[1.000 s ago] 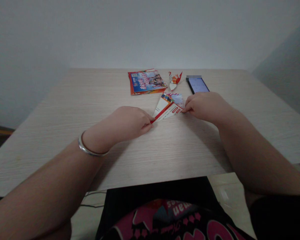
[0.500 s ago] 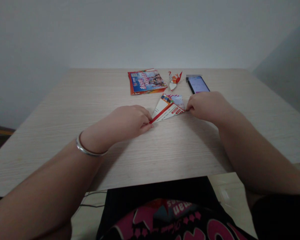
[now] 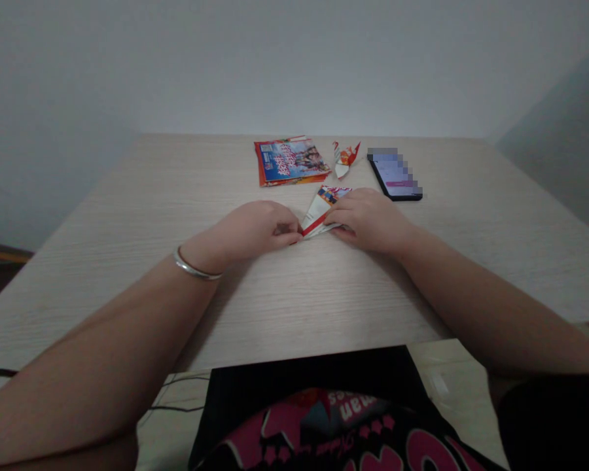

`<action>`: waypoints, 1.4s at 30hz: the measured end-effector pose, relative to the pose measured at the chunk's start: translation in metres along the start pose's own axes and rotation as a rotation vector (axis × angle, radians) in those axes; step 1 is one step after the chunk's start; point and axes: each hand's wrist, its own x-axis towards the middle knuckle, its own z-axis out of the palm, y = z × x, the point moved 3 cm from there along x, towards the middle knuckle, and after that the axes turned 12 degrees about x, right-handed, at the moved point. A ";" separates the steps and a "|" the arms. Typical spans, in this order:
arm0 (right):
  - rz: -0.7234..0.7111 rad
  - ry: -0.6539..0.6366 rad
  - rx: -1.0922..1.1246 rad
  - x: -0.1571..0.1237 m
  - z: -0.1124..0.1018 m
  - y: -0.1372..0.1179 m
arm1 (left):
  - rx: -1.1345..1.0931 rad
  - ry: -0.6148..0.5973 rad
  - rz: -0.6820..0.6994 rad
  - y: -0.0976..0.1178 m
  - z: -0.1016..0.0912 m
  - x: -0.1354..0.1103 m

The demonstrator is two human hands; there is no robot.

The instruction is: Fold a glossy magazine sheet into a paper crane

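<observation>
Folded paper (image 3: 316, 213) mid-frame on the bench (image 3: 294, 294): narrow tip lower left, widening to upper right. White panel, red stripe on the near side, multicolour print at the far end; right part hidden under a hand.

Upper middle, left to right: stack of printed leaflets (image 3: 292, 161), blue cover on top; red-and-white origami bird (image 3: 344, 160); black phone (image 3: 395, 176), screen lit, partly pixelated.

Left hand (image 3: 261, 226), silver bangle (image 3: 196, 268) at wrist: comes in from lower left, thumb and fingertips pinching the paper's tip. Right hand (image 3: 368, 220): in from lower right, fingers curled over the paper; can't tell if gripping or just pressing.
</observation>
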 end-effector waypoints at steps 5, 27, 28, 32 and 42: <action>0.033 0.075 -0.043 0.007 -0.006 -0.008 | 0.160 0.096 -0.055 0.016 -0.004 0.001; 0.243 0.250 0.209 0.013 -0.014 -0.028 | 0.090 0.389 -0.065 0.029 -0.006 0.004; 0.254 0.238 0.221 0.012 -0.014 -0.026 | 0.080 0.369 -0.059 0.029 -0.005 0.004; 0.283 0.254 0.261 0.007 -0.016 -0.014 | 0.006 0.310 -0.077 0.026 -0.005 0.002; 0.301 0.308 0.435 -0.001 -0.018 0.004 | -0.104 0.280 -0.163 0.021 -0.007 0.001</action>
